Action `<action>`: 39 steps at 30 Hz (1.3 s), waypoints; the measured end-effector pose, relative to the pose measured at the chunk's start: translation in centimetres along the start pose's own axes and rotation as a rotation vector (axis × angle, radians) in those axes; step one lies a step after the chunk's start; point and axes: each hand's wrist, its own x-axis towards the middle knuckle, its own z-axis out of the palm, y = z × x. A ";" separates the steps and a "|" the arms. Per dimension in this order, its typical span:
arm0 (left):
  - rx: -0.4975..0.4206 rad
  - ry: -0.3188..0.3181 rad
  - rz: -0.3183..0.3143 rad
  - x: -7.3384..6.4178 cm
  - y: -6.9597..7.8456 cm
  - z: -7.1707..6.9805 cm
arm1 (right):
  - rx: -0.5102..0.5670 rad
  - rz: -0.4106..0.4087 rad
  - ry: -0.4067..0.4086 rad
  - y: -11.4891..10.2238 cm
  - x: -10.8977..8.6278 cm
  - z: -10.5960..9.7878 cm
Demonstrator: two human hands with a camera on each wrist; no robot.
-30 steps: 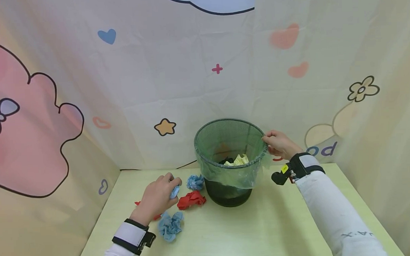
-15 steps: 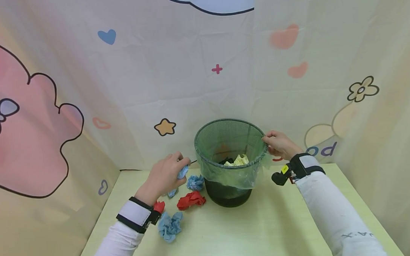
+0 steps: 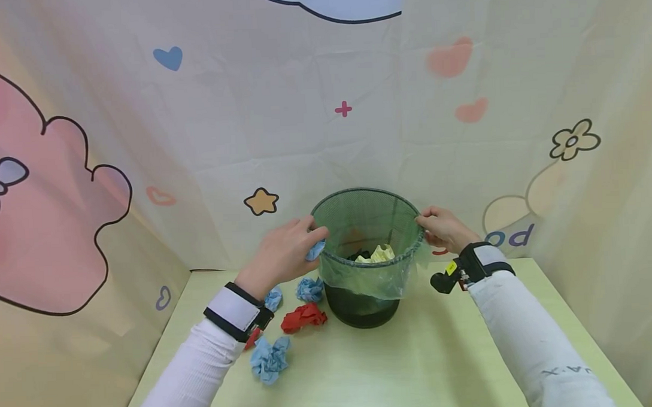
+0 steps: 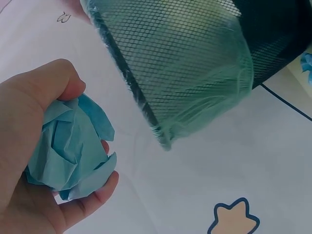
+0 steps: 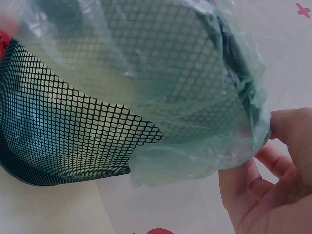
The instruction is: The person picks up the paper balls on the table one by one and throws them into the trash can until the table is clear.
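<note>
A crumpled ball of blue paper is held in the left hand, with the fingers and thumb curled round it. It is carried near the left side of the rim of the bin; in the left wrist view a gap is seen between paper and rim. The bin's rim is pinched on the right side by the right hand, where the green plastic bag is folded over the edge. The bin is stood upright on the table, and crumpled yellow paper is seen inside it, beside something dark that cannot be made out. To the left of the bin, three more blue paper balls and a piece of red paper are scattered; another red piece is partly hidden by the left wrist strap. A printed curtain is hung behind.
</note>
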 end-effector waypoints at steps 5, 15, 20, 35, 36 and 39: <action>-0.023 -0.009 0.012 1.4 0.2 -0.5 | -0.002 0.001 0.000 0.0 0.1 -0.1; -0.017 -0.069 0.044 4.0 0.8 -0.6 | 0.005 0.006 -0.004 0.1 0.1 0.0; -0.026 -0.099 0.045 5.3 1.2 -0.4 | 0.004 0.007 -0.003 0.1 0.1 0.0; -0.046 -0.210 -0.039 7.9 1.6 0.9 | 0.012 0.001 -0.005 0.1 0.1 -0.1; -0.045 -0.215 -0.042 8.0 1.5 1.0 | 0.014 0.001 -0.004 0.1 0.1 -0.1; -0.046 -0.229 -0.054 8.3 1.5 1.2 | 0.013 0.000 -0.001 0.1 0.1 0.0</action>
